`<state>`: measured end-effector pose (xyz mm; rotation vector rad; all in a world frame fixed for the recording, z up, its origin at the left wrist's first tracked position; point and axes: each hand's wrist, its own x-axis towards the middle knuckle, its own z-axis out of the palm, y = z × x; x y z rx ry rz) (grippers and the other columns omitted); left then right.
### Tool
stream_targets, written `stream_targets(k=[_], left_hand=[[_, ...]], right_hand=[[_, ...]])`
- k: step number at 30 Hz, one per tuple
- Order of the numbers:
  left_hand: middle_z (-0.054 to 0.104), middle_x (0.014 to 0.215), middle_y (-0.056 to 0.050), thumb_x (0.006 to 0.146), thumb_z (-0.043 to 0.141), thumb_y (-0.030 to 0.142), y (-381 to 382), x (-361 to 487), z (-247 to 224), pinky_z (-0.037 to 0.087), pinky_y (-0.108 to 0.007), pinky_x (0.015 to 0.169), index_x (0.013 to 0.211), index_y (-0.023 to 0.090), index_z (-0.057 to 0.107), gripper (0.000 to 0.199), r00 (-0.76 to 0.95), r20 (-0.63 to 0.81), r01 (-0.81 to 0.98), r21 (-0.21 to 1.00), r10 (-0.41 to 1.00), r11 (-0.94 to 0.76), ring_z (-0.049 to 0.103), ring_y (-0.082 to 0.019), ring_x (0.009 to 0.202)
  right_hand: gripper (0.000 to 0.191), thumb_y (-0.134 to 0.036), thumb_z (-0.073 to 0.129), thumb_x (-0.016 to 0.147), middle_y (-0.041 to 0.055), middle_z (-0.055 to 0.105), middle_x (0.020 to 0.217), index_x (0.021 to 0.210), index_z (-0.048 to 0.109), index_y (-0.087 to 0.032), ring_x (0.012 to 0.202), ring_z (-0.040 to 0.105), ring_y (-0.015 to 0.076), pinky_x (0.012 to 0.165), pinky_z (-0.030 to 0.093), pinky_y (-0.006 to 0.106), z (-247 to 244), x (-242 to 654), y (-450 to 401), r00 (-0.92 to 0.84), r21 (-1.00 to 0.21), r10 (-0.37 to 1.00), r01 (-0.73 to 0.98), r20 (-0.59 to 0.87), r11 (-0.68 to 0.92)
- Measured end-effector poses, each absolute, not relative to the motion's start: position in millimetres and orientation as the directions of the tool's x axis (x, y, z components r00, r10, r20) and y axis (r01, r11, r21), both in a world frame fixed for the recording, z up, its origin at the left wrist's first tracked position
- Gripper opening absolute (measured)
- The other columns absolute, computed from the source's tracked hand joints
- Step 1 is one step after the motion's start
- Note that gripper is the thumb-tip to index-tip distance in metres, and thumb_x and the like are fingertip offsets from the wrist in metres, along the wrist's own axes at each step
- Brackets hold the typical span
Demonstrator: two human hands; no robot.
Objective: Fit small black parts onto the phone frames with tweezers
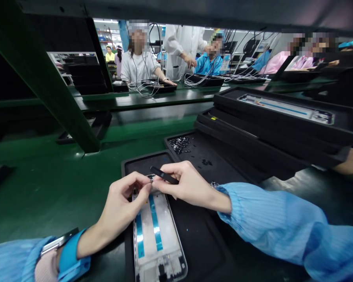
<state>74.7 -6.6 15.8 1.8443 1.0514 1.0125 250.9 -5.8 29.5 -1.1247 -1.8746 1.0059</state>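
A phone frame (161, 239) with blue film strips lies in a black foam tray (194, 227) in front of me. At its far end my left hand (123, 203) pinches thumb and forefinger on a tiny part, too small to name. My right hand (185, 184) is closed around a black stick-like tool (164, 175), probably tweezers, slanting across the fingers. Its thumb and forefinger meet the left fingertips over the frame's top edge. A blue wrist strap (73, 250) sits on my left wrist.
Small black and silver parts (179, 145) lie in another tray behind. Stacked black trays (270, 129) stand right, the top one bearing another phone frame (285, 107). A green post (55, 90) slants down at left. Co-workers sit across the green bench (135, 131); a hand (351, 164) touches the stack at right.
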Motion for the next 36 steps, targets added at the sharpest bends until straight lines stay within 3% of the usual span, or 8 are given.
stream_targets(k=[11, 17, 21, 24, 28, 36], left_hand=[[0.061, 0.064, 0.001, 0.082, 0.053, 0.028, -6, 75, 20, 0.043, -0.018, 0.053, 0.071, 0.015, 0.059, 0.018, 0.343, 0.208, 0.308, 0.896, 0.916, -0.319, 0.056, -0.010, 0.056], [0.059, 0.062, 0.001, 0.083, 0.050, 0.028, -4, 75, 18, 0.041, -0.020, 0.050, 0.073, 0.015, 0.058, 0.019, 0.376, 0.215, 0.361, 0.862, 0.902, -0.356, 0.053, -0.010, 0.052], [0.065, 0.089, -0.004, 0.087, 0.046, 0.028, 10, 52, 9, 0.047, -0.028, 0.073, 0.095, 0.017, 0.060, 0.020, 0.422, 0.283, 0.506, 0.714, 0.861, -0.483, 0.059, -0.017, 0.081], [0.061, 0.108, -0.007, 0.087, 0.045, 0.027, 18, 32, 2, 0.042, -0.039, 0.090, 0.103, 0.018, 0.060, 0.024, 0.437, 0.377, 0.627, 0.523, 0.817, -0.577, 0.051, -0.023, 0.103], [0.060, 0.111, -0.009, 0.087, 0.042, 0.027, 17, 26, -1, 0.041, -0.046, 0.088, 0.103, 0.016, 0.063, 0.028, 0.500, 0.358, 0.676, 0.408, 0.788, -0.614, 0.046, -0.025, 0.101], [0.065, 0.089, -0.005, 0.083, 0.049, 0.021, 10, 34, 2, 0.044, -0.040, 0.077, 0.085, 0.017, 0.064, 0.016, 0.549, 0.352, 0.603, 0.460, 0.758, -0.651, 0.047, -0.023, 0.093]], right_hand=[[0.016, -0.027, 0.058, 0.078, -0.0006, 0.058, 0.061, 0.076, 0.063, -0.011, 0.044, 0.048, 0.0058, 0.043, 0.036, 0.018, 30, 252, 0, -0.341, -0.920, 0.923, 0.273, 0.179, 0.280], [0.012, -0.020, 0.057, 0.076, -0.0009, 0.058, 0.058, 0.070, 0.064, -0.011, 0.050, 0.049, 0.0073, 0.047, 0.036, 0.018, 31, 250, -2, -0.354, -0.837, 0.898, 0.380, 0.262, 0.394], [0.013, -0.020, 0.056, 0.076, -0.0013, 0.058, 0.060, 0.072, 0.066, -0.012, 0.053, 0.047, 0.0075, 0.049, 0.033, 0.018, 28, 252, 10, -0.359, -0.756, 0.879, 0.466, 0.314, 0.460], [0.013, -0.017, 0.055, 0.076, -0.0013, 0.059, 0.062, 0.072, 0.067, -0.012, 0.054, 0.047, 0.0071, 0.051, 0.032, 0.018, 22, 247, 26, -0.410, -0.731, 0.870, 0.499, 0.273, 0.465], [0.012, -0.013, 0.057, 0.074, 0.0005, 0.062, 0.069, 0.071, 0.068, -0.012, 0.057, 0.049, 0.0075, 0.054, 0.034, 0.019, 17, 233, 38, -0.481, -0.698, 0.836, 0.503, 0.264, 0.510], [0.009, -0.007, 0.058, 0.071, 0.0014, 0.062, 0.069, 0.071, 0.066, -0.011, 0.062, 0.053, 0.0089, 0.058, 0.038, 0.019, 12, 235, 37, -0.527, -0.711, 0.807, 0.457, 0.267, 0.534]])
